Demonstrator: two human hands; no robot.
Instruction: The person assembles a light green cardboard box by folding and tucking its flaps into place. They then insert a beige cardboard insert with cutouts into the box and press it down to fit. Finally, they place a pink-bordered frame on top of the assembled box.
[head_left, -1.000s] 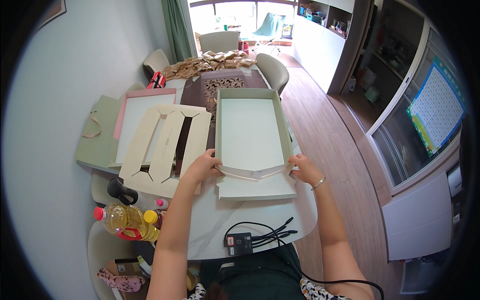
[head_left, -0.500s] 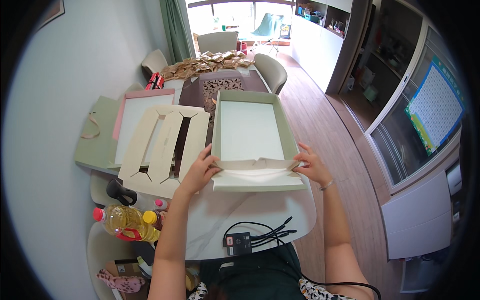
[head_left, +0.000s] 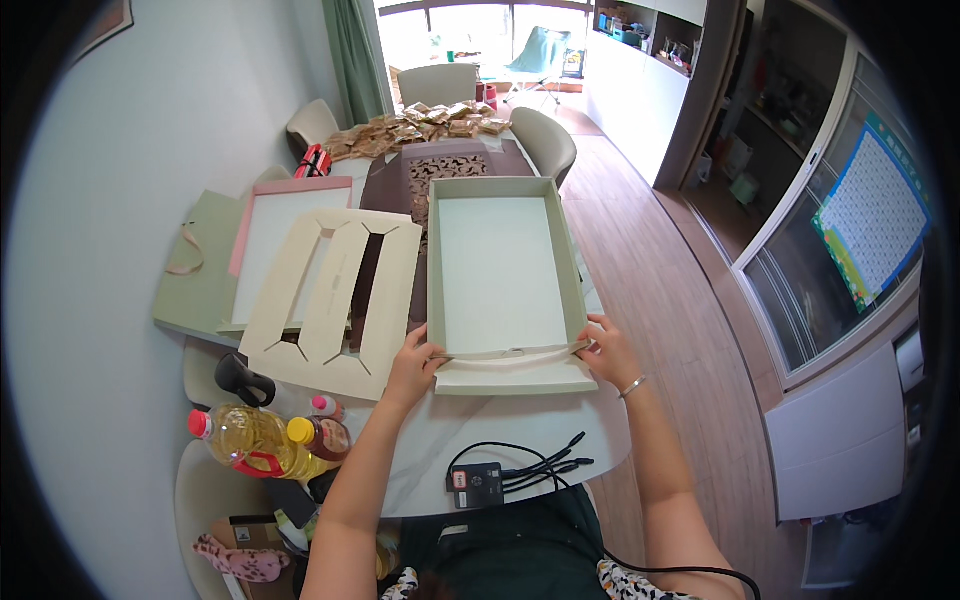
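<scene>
A shallow pale green cardboard box point(head_left: 572, 265) with a white bottom lies on the table, its near side toward me. Along that side runs a creased cardboard flap point(head_left: 510, 362), pale on its visible face. My left hand point(head_left: 412, 370) grips the flap's left end, fingers closed at the corner. The right end is pinched by my right hand point(head_left: 608, 357), which wears a bracelet. Left of the box, a flat cream cardboard sheet point(head_left: 325, 290) with long slots lies partly over a second box with a pink wall point(head_left: 240, 235).
A green paper bag point(head_left: 190, 265) lies at the far left. Several bottles, including an oil bottle point(head_left: 250, 440), stand at the left. A black cable hub point(head_left: 478, 485) rests on the table's near edge. Many small packets point(head_left: 420, 127) cover the table's far end. Chairs stand around it.
Both hands have moved down and toward me with the flap, which now sits lower along the box's near side. More of the white bottom shows.
</scene>
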